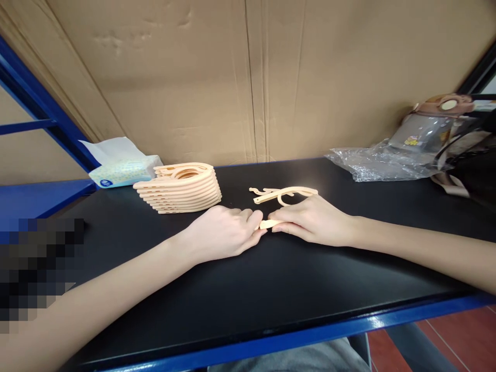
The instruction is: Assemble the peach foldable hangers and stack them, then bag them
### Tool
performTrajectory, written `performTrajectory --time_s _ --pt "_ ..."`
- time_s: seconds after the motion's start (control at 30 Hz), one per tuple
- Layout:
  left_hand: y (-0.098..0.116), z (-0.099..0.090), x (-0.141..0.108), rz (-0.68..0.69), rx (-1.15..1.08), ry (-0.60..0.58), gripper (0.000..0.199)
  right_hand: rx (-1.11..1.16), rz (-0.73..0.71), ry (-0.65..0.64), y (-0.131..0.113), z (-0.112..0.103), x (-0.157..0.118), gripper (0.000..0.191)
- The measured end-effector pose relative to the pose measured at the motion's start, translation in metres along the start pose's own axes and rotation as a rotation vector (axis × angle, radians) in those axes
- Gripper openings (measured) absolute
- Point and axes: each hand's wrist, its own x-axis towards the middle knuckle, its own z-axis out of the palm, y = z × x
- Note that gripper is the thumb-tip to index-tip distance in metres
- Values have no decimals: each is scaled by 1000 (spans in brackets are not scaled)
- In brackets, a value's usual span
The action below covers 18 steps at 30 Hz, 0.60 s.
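Note:
My left hand (227,230) and my right hand (312,219) meet over the middle of the black table, both with fingers closed. Between their fingertips they pinch a cream plastic hanger piece (267,224), of which only a short part shows; the fingers cover the rest. Just behind my right hand lie loose cream hanger parts (284,193), one a long curved arm, one smaller and notched. A neat stack of the same cream plastic hangers (182,190) stands beyond my left hand, to the left.
At the back left sits a tissue pack (124,168). Crumpled clear plastic bags (380,164), a clear bottle with a brown lid (426,124) and a dark bag (470,165) occupy the back right. Cardboard (194,77) walls the rear, and a blue edge (271,336) runs along the table's front.

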Motion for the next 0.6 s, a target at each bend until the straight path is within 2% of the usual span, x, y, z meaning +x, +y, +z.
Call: performTrajectory --time_s 0.23,0.5,0.6 --pt "2 -2 2 -132 -166 -82 27 -60 18 16 0 -1 0 33" --pt "0 -1 1 -82 -217 -67 20 -27 10 13 1 1 -1 30" --pt "2 -3 1 -86 -188 -29 17 7 14 104 3 -1 -1 31"
